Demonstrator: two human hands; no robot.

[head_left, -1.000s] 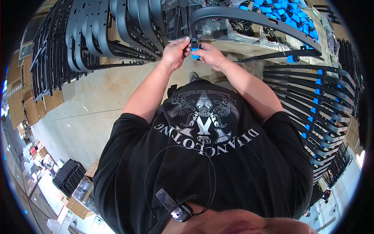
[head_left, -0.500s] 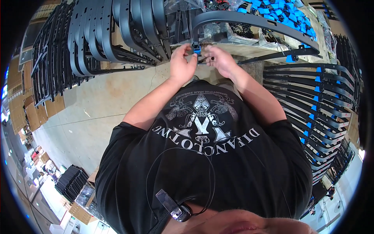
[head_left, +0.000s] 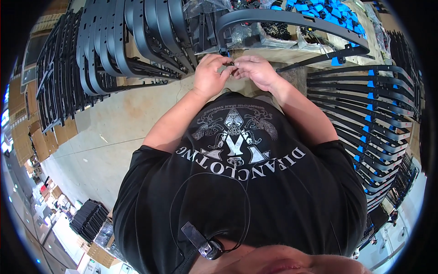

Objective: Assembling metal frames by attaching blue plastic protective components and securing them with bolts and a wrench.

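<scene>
Both my hands meet at the lower end of a black curved metal frame that rests against the worktable. My left hand has its fingers bent and closed at that end, hiding most of it. My right hand pinches with thumb and fingertips close against the left fingertips. Between the fingertips shows a little of a small black part; its shape is mostly covered. The blue piece at the frame's end is nearly all hidden behind my fingers.
Black curved frames stand in a row at the left. More frames with blue pieces are stacked at the right. On the worktable lie a heap of blue plastic pieces and a box of small black parts.
My right hand has moved left and its fingers have closed in on the left fingertips. The blue piece that showed between my hands is now mostly covered. The view has shifted slightly.
</scene>
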